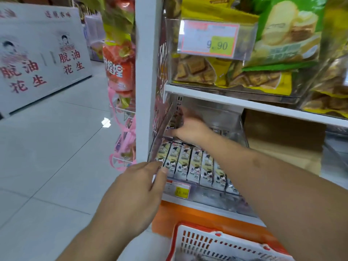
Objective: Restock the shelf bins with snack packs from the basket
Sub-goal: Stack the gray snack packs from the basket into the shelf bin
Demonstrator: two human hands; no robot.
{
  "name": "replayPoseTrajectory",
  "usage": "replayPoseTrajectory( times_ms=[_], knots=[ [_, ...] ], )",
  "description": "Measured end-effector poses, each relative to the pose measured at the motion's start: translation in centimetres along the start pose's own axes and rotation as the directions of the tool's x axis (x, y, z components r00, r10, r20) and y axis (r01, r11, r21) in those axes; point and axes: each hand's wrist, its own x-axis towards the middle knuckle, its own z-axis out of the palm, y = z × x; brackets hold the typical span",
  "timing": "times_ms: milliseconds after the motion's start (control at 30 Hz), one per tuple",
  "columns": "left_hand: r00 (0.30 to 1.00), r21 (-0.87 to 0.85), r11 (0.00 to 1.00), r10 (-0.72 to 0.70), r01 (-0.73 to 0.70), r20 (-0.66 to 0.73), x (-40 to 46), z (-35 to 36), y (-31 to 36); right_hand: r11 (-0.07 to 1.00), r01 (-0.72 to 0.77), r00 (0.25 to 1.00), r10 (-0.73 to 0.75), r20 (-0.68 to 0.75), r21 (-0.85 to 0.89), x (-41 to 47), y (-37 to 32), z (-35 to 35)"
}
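Scanning from the left, your left hand (pixel 140 187) rests with fingers nearly straight against the front left corner of the clear shelf bin (pixel 243 129), thumb on the nearest pack; it grips nothing. The front row of snack packs (pixel 195 166) stands upright and side by side across the bin, so this row reads as filled. Your right hand (pixel 188 127) reaches deep into the bin's rear left, touching packs there; blur prevents telling whether its fingers close on one. The rear right of the bin appears only partly filled. The basket (pixel 216 243) sits on the floor below the shelf; its contents are barely visible, so remaining stock cannot be judged.
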Motion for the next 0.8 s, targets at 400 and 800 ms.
replayPoseTrajectory(
  times_ms=[400,800],
  knots=[
    [1.000,-0.056,0.998,0.015,-0.015,-0.016,-0.1,-0.1,0.3,0.998,0.015,1.000,-0.014,-0.014,0.056,-1.1,-0.4,-0.6],
    [0.993,-0.107,0.988,0.113,-0.109,0.031,-3.8,2.5,1.9,0.954,0.214,0.975,-0.194,-0.111,0.212,-20.2,2.5,-6.1]
  ],
)
